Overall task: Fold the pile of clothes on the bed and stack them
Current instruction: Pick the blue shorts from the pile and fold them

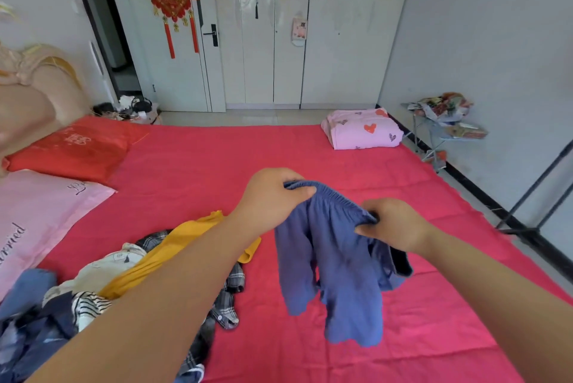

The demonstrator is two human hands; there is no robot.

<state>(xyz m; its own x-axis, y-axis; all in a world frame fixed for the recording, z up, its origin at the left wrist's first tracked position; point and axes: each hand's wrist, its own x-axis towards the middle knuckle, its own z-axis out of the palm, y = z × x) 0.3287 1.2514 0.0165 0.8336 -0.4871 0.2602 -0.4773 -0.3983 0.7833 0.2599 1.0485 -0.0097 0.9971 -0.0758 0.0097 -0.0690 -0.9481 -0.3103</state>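
Observation:
A pair of blue shorts [338, 261] with an elastic waistband hangs in the air above the red bed sheet [192, 165]. My left hand [273, 196] grips the waistband's left end and my right hand [393, 223] pinches its right end. The legs dangle down and touch the sheet. A pile of unfolded clothes [102, 283] lies at the lower left, partly under my left forearm: a yellow garment [186, 240], a plaid shirt [229, 292], a cream printed piece, a striped piece and dark blue items.
A red pillow [77, 147] and a pink pillow [37, 218] lie at the left by the headboard. A folded pink heart-print blanket [362, 130] sits at the bed's far right corner. A small rack with clutter [446, 122] stands by the right wall. Wardrobe doors face the bed.

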